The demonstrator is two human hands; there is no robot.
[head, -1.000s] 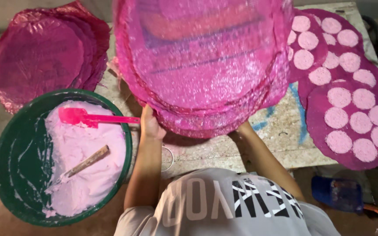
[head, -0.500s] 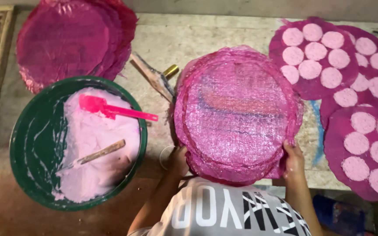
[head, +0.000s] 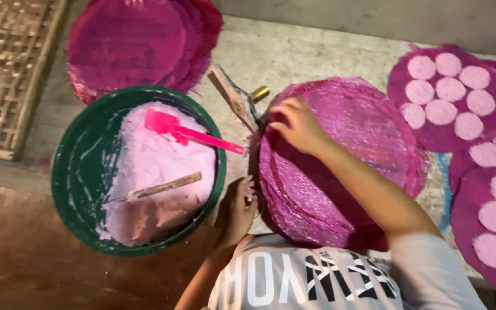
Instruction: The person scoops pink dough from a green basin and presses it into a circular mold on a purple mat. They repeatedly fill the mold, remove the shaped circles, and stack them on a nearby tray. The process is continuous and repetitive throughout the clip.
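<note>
Head view shows us a stack of round pink mesh mats (head: 351,172) lying on the desk (head: 294,54), glittery and frayed at the rim. Our right hand (head: 297,123) rests on top, fingers curled together at the far edge. Our left hand (head: 237,209) grips the near edge, beside a green basin (head: 73,172) of pale pink paste.

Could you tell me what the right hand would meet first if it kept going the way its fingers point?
Probably the wooden-handled brush lying just past the mat stack's edge; the right hand points up-left toward it.
</note>
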